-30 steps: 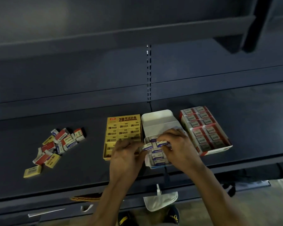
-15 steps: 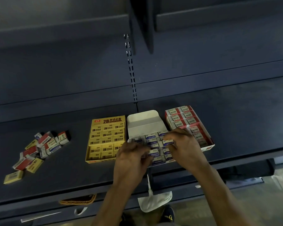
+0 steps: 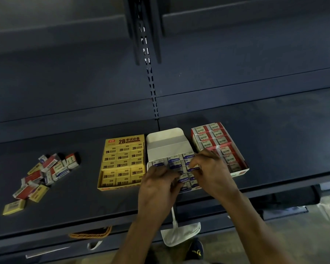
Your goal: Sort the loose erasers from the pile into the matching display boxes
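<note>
**Blue-and-white eraser (image 3: pixel 195 169) being held over the white display box (image 3: pixel 166 139)**

The white display box is standing open on the dark shelf (image 3: pixel 274 149), between the yellow display box (image 3: pixel 122 162) on its left and the red display box (image 3: pixel 217 138) on its right, all three just beside one another. The blue-and-white eraser is being pinched between the thumb and fingertips of the right hand (image 3: pixel 212 174), low over the rows of matching erasers lying in the white box. The left hand (image 3: pixel 158 187) is being rested with bent fingers on those rows; whether anything is being gripped by it cannot be told. The pile of loose erasers (image 3: pixel 46 172), red, yellow and blue-and-white, is lying well apart at the left of the shelf. One yellow eraser (image 3: pixel 13 206) is lying alone near the pile, toward the front edge.
</note>
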Demonstrator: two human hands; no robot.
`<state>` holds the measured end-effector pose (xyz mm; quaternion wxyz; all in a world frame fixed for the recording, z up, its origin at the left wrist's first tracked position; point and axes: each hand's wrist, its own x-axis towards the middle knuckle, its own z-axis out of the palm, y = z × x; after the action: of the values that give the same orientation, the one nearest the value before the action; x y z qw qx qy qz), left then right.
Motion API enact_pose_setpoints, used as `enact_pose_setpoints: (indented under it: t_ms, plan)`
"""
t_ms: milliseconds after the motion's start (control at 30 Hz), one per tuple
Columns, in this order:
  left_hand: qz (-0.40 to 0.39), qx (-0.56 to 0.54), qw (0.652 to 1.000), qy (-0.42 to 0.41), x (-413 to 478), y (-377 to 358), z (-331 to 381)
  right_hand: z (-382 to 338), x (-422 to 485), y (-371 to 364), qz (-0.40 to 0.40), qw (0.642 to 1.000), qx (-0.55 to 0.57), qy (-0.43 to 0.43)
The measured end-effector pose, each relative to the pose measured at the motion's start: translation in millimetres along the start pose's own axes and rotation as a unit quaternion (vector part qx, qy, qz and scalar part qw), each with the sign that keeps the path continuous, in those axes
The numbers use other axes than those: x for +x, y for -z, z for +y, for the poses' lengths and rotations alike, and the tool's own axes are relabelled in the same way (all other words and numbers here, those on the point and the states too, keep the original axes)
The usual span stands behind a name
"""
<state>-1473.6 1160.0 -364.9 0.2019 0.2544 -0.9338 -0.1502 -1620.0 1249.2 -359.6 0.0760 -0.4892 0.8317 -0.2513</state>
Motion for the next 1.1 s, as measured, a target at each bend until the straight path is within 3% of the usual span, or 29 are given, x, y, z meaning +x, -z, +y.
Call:
enact_pose_setpoints:
  t_ms: [567, 867, 1100]
  plan:
    - [-0.006, -0.033, 0.998, -0.046, 16.7, -24.9, 18.3, -8.1, -0.3, 21.9, -0.043, 0.999, 0.015, 0.007]
    - [0.022, -0.066, 0.998, -0.014, 11.7, -19.6, 9.8, -8.8, 0.4, 17.1, -0.012, 1.0, 0.02, 0.007]
    - [0.059, -0.015, 0.998, 0.03, 7.4, 7.0, -20.1, -34.3, 10.3, -1.2, 0.028, 0.998, 0.036, 0.052]
